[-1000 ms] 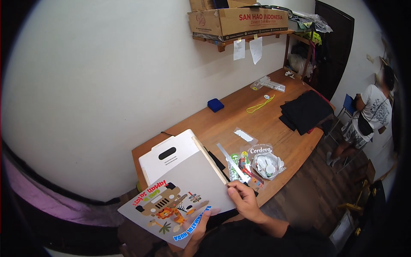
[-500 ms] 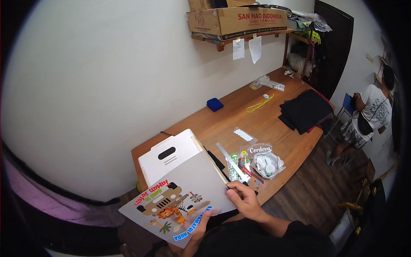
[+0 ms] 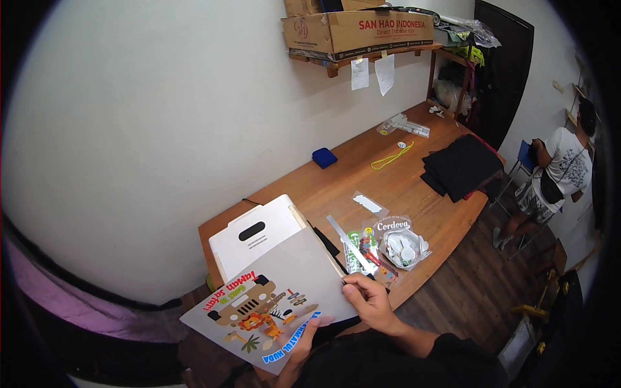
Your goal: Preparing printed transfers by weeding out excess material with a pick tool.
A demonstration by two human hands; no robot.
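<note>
Printed sheet [image 3: 278,304] is pinched at near edge by left hand [image 3: 304,343] & steadied on right edge by right hand [image 3: 369,301], held flat, just nearer than white box [image 3: 255,236] on desk [image 3: 388,181], prob. for viewing

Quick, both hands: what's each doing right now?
Left hand: closed on the printed sheet, lower edge.
Right hand: gripping the sheet's right edge.

Even, soft daylight fills the room, brightest on the white wall [image 3: 162,129], with faint shadows and no harsh glare. Fisheye distortion bends the bench [image 3: 362,181] edges, and a black vignette rings the slightly soft frame.
</note>
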